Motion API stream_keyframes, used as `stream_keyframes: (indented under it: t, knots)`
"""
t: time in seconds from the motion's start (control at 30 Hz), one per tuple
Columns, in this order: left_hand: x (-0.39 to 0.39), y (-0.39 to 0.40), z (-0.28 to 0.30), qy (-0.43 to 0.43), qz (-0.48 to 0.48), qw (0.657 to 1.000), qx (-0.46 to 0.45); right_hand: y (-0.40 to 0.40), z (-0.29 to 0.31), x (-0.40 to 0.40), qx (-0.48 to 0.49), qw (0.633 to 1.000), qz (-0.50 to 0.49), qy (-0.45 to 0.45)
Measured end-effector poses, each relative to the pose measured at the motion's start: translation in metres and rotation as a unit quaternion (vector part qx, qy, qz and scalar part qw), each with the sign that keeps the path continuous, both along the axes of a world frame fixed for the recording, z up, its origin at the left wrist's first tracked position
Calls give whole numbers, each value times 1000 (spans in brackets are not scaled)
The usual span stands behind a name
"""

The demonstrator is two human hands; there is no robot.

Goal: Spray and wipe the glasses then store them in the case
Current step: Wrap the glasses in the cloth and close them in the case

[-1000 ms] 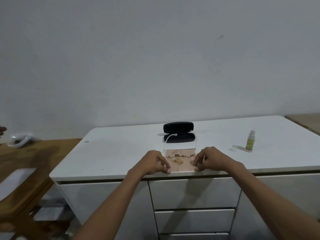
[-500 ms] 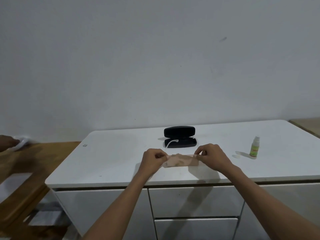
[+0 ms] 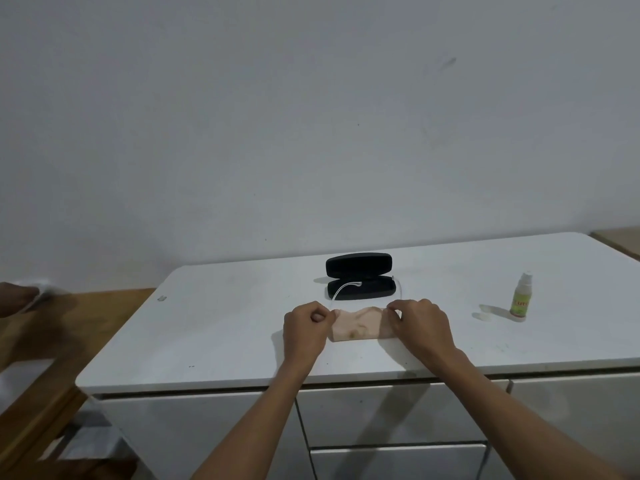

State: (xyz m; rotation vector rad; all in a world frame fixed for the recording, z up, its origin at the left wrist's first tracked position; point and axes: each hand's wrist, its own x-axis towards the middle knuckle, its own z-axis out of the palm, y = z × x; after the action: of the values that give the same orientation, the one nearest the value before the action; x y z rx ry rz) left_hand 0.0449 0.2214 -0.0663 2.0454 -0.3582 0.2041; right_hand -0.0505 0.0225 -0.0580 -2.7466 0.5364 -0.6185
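Observation:
A pale pink cleaning cloth (image 3: 360, 326) lies folded on the white cabinet top (image 3: 214, 327). My left hand (image 3: 305, 328) pinches its left end and my right hand (image 3: 420, 322) pinches its right end. Clear-framed glasses (image 3: 345, 287) lie just behind the cloth, their thin arms reaching over the open black case (image 3: 360, 277); the lenses are hidden by the cloth and my hands. A small green spray bottle (image 3: 520, 299) stands upright to the right, with its clear cap (image 3: 485, 317) lying beside it.
Drawers (image 3: 388, 414) run below the cabinet top's front edge. A wooden table (image 3: 59, 341) adjoins on the left, where another person's hand (image 3: 17, 299) holds something white. A plain wall rises behind.
The cloth was spread flat a second ago; my hands lifted its near edge and folded it back into a narrower strip. The hand at far left has moved further in.

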Motion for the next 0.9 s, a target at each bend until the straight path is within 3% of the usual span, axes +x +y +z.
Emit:
stream_keyframes:
  t: [0.17, 0.33, 0.47, 0.63, 0.9]
  knots:
    - [2, -3, -3, -10, 17, 1000, 19, -1, -6, 0, 13, 1000, 8, -3]
    - [-1, -2, 0, -15, 17, 1000, 4, -4, -10, -14, 11, 986, 24, -162]
    - [-2, 6, -3, -33, -35, 998, -32, -10, -8, -23, 71, 972, 1, -224]
    - [-3, 8, -3, -49, -60, 996, -48, -13, -1, -21, 173, 957, 24, -233]
    - [8, 8, -6, -82, -78, 994, -1, -12, 4, -14, 212, 953, 36, -212]
